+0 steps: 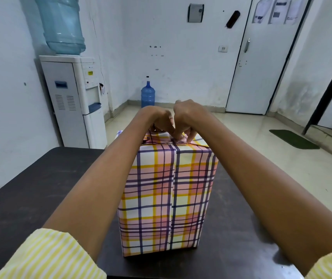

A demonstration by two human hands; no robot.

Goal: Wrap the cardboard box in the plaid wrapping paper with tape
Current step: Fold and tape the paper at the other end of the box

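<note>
I am pinching the wrapping paper (191,178) at the top end of the box (161,208), which is standing upright in the middle of the table (40,188), between my forearms. My left hand (160,119) is curling its fingers over the folded flap at the top's far left edge. My right hand (187,116) is nipping the gathered fold at the top's middle, just above the long seam.

To do this well, I am thinking I should pull each flap snug against the box, crease it sharply along the top edges, and pin the overlap flat with one hand while the other fetches tape. I am seeing no tape from here.

The table is dark and scuffed. A water cooler (70,101) is standing beyond its far left corner, a blue bottle (147,95) by the wall, a door (261,67) at the right.
</note>
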